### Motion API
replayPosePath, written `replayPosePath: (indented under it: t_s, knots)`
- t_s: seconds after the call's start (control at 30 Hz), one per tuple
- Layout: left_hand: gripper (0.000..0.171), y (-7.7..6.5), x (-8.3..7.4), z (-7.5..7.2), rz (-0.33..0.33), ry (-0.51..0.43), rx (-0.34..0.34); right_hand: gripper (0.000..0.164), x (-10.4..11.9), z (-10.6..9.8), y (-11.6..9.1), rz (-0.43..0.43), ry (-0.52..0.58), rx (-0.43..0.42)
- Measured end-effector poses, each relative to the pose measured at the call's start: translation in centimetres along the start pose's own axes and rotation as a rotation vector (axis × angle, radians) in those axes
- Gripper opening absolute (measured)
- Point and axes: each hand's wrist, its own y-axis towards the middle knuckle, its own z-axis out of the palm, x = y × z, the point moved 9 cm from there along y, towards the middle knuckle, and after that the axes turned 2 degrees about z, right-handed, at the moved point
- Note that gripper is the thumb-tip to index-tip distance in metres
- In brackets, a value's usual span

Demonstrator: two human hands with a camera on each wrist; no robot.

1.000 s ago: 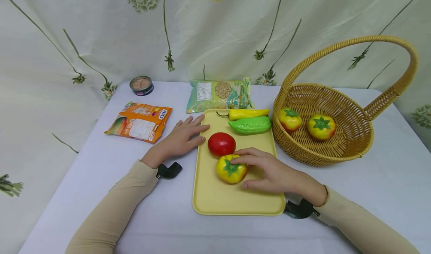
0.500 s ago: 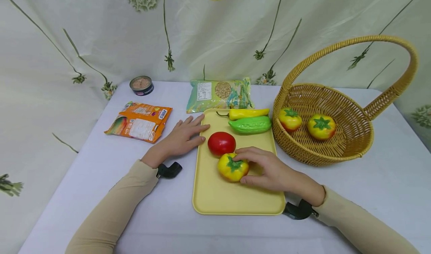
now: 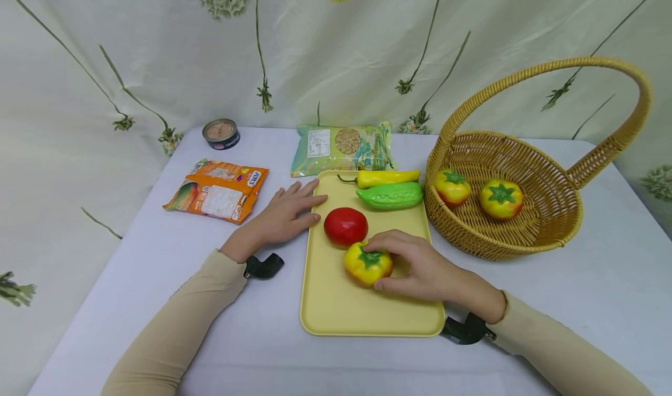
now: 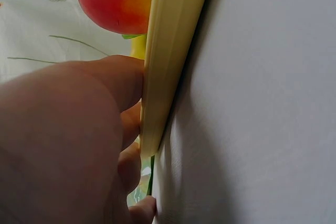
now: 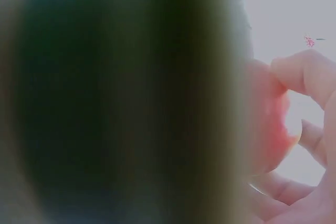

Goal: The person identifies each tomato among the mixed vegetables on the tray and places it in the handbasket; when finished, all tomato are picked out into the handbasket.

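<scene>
My right hand (image 3: 420,267) grips a yellow tomato (image 3: 362,267) with a green star-shaped calyx, thumb on the near side and fingers over the far side. The tomato sits low over the yellow tray (image 3: 357,317); whether it touches the tray cannot be told. Just behind it lies a smooth red fruit (image 3: 345,227). Further back on the tray are a green bumpy bitter melon (image 3: 391,195) and a yellow chili pepper (image 3: 388,178). My left hand (image 3: 283,212) rests with spread fingers at the tray's left edge (image 4: 170,45). A dark blur hides much of the right wrist view.
A wicker basket (image 3: 504,253) with a tall handle stands right of the tray, holding two similar tomatoes (image 3: 501,199). Behind the tray lies a bag of beans (image 3: 341,148). An orange snack packet (image 3: 220,191) and an open tin (image 3: 221,134) are at the left.
The right thumb and fingers have closed round the yellow tomato, which has shifted slightly to the right and turned. My left hand has stayed in place.
</scene>
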Motion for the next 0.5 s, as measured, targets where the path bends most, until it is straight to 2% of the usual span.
replayPosePath:
  t_s: [0.27,0.5]
  knots:
    - [0.053,-0.06,-0.17,-0.08,0.003,-0.002,0.002,0.047,0.10,-0.24,-0.11,0.001,0.027,0.027]
    - [0.053,-0.09,-0.20,-0.11,0.006,-0.004,-0.002,0.050,0.23,-0.04,-0.13,0.014,0.059,0.089]
